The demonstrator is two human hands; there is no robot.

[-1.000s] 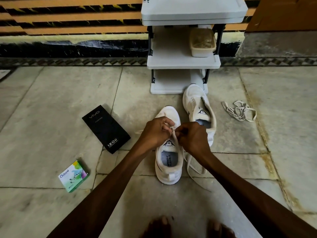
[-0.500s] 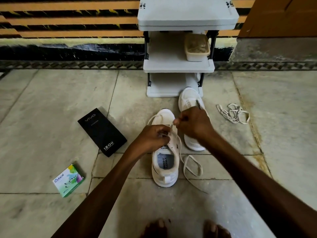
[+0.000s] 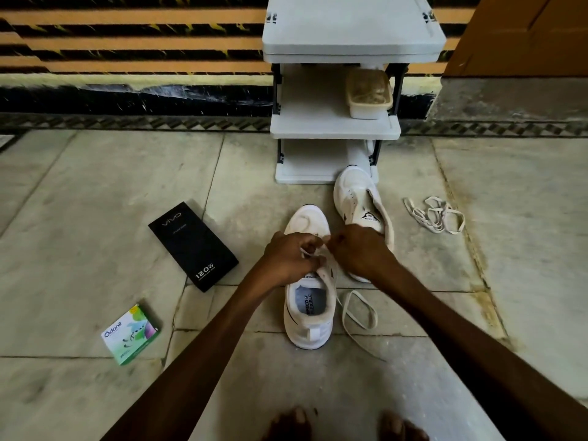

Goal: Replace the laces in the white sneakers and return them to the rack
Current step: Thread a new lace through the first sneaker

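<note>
Two white sneakers stand on the stone floor before the white rack [image 3: 334, 130]. The near sneaker [image 3: 310, 316] points away from me, heel toward my feet. My left hand [image 3: 291, 257] and my right hand [image 3: 358, 249] meet over its eyelets, each pinching the cream lace [image 3: 358, 310]. The lace's loose end loops on the floor to the shoe's right. The far sneaker [image 3: 358, 195] lies behind my right hand, tongue open, with no lace showing. A separate bundle of laces [image 3: 434, 214] lies to its right.
A black phone box [image 3: 192, 246] lies left of the shoes, and a green and white Odonil box [image 3: 130, 334] nearer me. A beige lidded container [image 3: 369, 93] sits on the rack's middle shelf. My bare toes [image 3: 289, 424] show at the bottom edge.
My right hand rose toward the far sneaker half a second ago, drawing the lace out, and has now come back down to meet my left hand over the eyelets.
</note>
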